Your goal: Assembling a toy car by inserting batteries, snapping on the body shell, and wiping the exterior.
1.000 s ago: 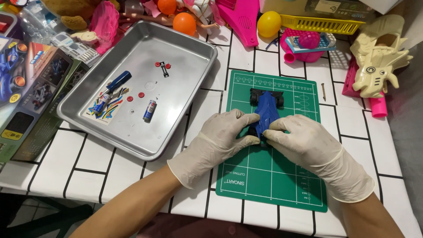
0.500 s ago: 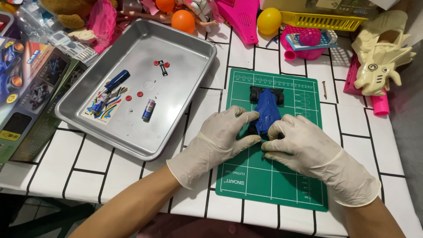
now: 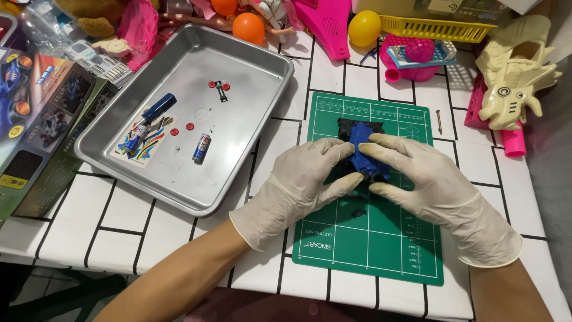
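White tiles with dark lines cover the surface [image 3: 149,220], and a green cutting mat [image 3: 381,250] lies on it near the front edge. On the upper half of the mat both gloved hands grip a small blue toy car body [image 3: 364,149]; the left hand [image 3: 304,185] comes from 7 o'clock and the right hand [image 3: 429,185] from 5 o'clock, with the fingers of both clamped on the car. The hands hide most of it, so its black lower part is hard to make out. At 10 o'clock from the mat stands a metal tray [image 3: 250,131] holding a small battery [image 3: 201,148], a sticker sheet [image 3: 143,143] and some red round parts too small to identify. A colourful printed box [image 3: 36,113] is cut off at the left edge. At 12 o'clock lie pink toys, an orange ball [image 3: 248,27] and a yellow ball [image 3: 364,27]; at 2 o'clock rests a cream plastic toy [image 3: 512,71].
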